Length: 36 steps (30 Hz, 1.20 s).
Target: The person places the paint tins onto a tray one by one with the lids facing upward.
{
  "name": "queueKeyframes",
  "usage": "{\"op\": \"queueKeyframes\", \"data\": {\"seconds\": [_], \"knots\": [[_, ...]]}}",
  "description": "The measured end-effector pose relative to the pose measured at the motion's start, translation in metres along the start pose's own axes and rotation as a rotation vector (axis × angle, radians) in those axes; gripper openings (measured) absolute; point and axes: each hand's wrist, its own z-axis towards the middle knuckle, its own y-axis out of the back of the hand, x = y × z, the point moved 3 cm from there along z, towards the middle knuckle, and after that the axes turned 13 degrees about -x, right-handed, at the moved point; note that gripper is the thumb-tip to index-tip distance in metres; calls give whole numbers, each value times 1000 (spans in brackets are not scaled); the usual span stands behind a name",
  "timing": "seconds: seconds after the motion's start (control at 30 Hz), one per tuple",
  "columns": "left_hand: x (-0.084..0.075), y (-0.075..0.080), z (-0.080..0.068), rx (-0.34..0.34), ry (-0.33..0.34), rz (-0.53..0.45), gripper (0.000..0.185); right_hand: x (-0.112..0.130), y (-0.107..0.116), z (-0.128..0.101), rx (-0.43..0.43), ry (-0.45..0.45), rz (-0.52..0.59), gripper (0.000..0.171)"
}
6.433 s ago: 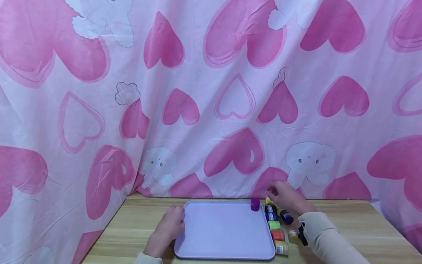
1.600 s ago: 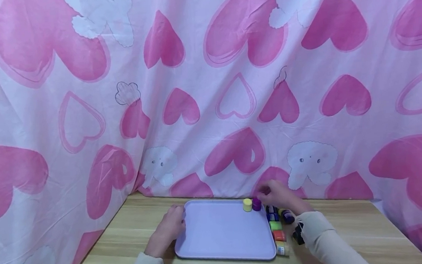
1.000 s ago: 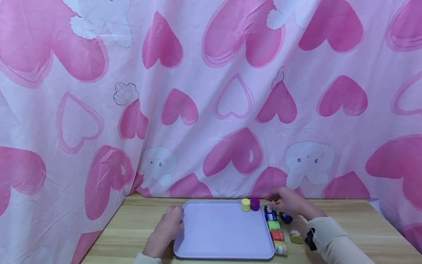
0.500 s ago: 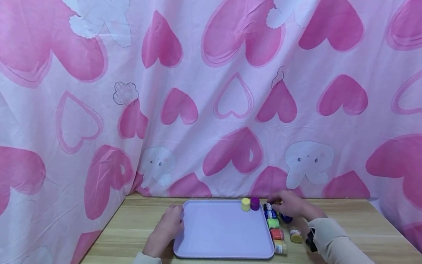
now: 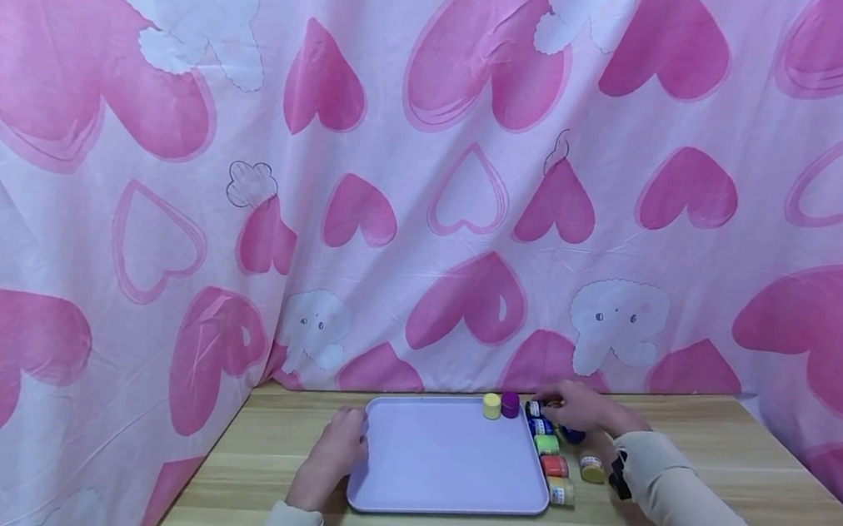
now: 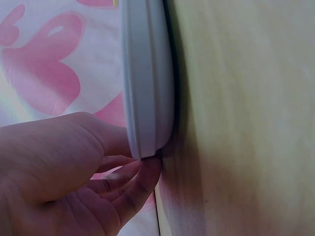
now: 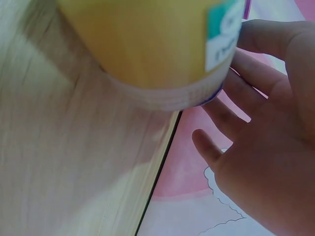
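My left hand [image 5: 340, 445] grips the left rim of a pale lilac tray [image 5: 440, 470]; in the left wrist view its fingers [image 6: 140, 184] curl under the tray edge [image 6: 147, 78]. At the tray's far right corner, a yellow jar [image 5: 491, 406] and a purple jar [image 5: 510, 405] stand side by side. My right hand [image 5: 585, 407] pinches a small dark jar [image 5: 535, 409] just off the tray's right edge. In the right wrist view a yellow-orange jar [image 7: 142, 44] hides the fingertips of the right hand [image 7: 266, 108].
Along the tray's right side lie blue [image 5: 540, 426], green [image 5: 546, 445], orange-red [image 5: 554, 466] and tan [image 5: 560, 491] jars. A dark blue jar [image 5: 574, 434] and a yellow-orange jar [image 5: 592, 469] sit farther right. A pink heart-print curtain [image 5: 454, 210] hangs behind the wooden table [image 5: 710, 463].
The yellow jar has come onto the tray beside the purple one. My right hand has moved from the purple jar right and down to the dark jar. The left hand stays on the tray.
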Motion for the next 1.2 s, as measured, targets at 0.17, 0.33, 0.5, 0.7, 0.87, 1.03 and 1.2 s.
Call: {"op": "queueKeyframes", "data": {"seconds": [0.17, 0.33, 0.5, 0.7, 0.87, 1.03, 1.2], "knots": [[-6, 5, 1, 29, 43, 11, 27, 4, 1, 0, -16, 22, 25, 32], [-6, 5, 2, 36, 49, 22, 27, 5, 1, 0, -46, 41, 55, 33], [-6, 4, 2, 35, 50, 23, 27, 6, 1, 2, -87, 30, 80, 32], [-5, 4, 1, 34, 54, 25, 26, 10, 4, 5, -145, 1, 114, 32], [-5, 4, 1, 41, 65, 33, 27, 17, 8, 7, -183, 33, 99, 33], [-5, 5, 1, 55, 77, 35, 27, 23, 10, 8, -205, 50, 103, 35], [-6, 5, 1, 53, 72, 28, 27, 30, 10, 7, -226, 89, 95, 36]]}}
